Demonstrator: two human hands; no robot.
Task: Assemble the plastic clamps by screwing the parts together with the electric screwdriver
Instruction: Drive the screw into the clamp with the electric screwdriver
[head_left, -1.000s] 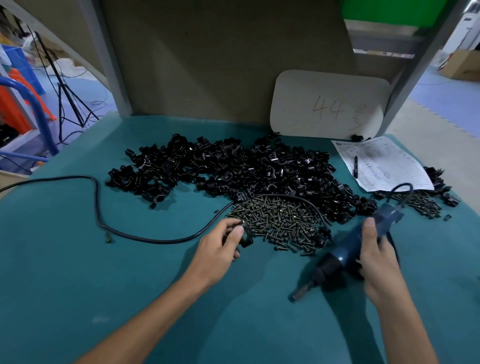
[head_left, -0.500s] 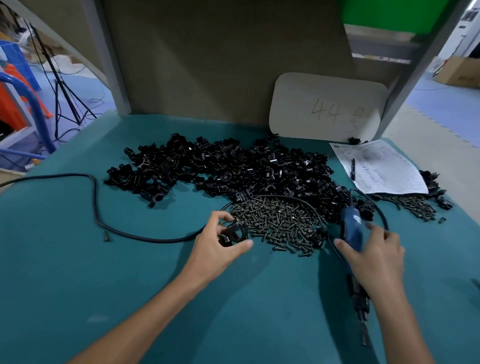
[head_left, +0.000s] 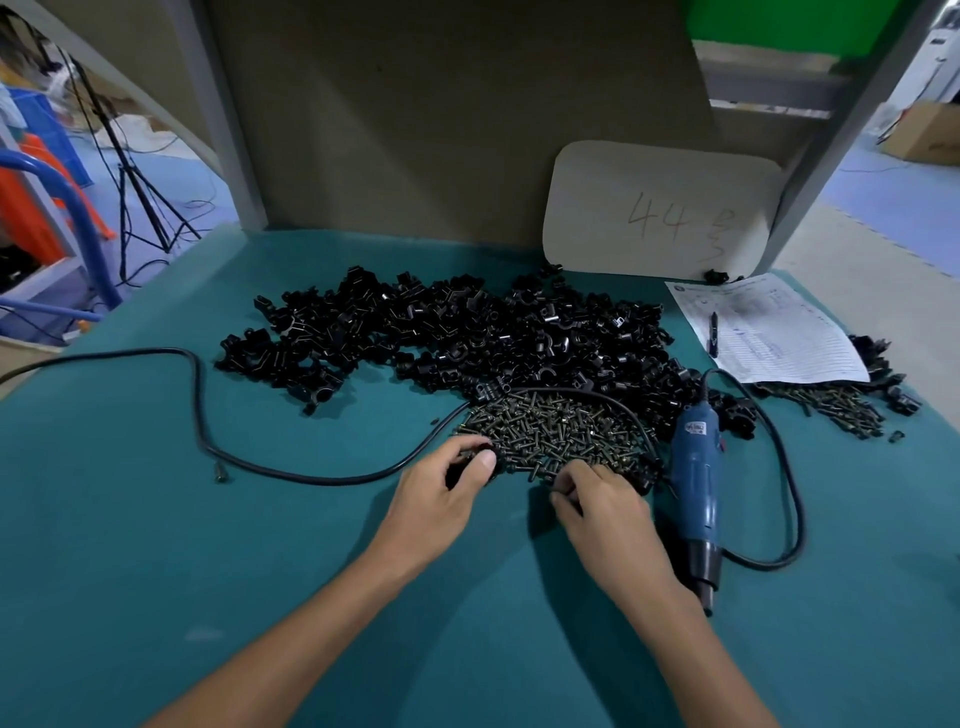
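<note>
A wide heap of black plastic clamp parts (head_left: 467, 338) lies across the middle of the teal table (head_left: 156, 545). In front of it sits a pile of dark screws (head_left: 556, 431). My left hand (head_left: 441, 493) grips a black clamp part (head_left: 470, 462) at the pile's near left edge; the part is mostly hidden by my fingers. My right hand (head_left: 597, 504) has its fingertips curled at the pile's near edge, pinching among the screws. The blue electric screwdriver (head_left: 696, 483) lies on the table right of my right hand, tip toward me.
The screwdriver's black cord (head_left: 197, 410) loops across the left table and round the tool. A paper sheet with a pen (head_left: 763, 332) lies back right beside a second small pile of screws (head_left: 841, 405) and clamps. A pale board marked 44 (head_left: 660, 213) leans on the back wall.
My right hand set the screwdriver down on the table and moved left to the screw pile. My left hand kept hold of the clamp part, shifting slightly.
</note>
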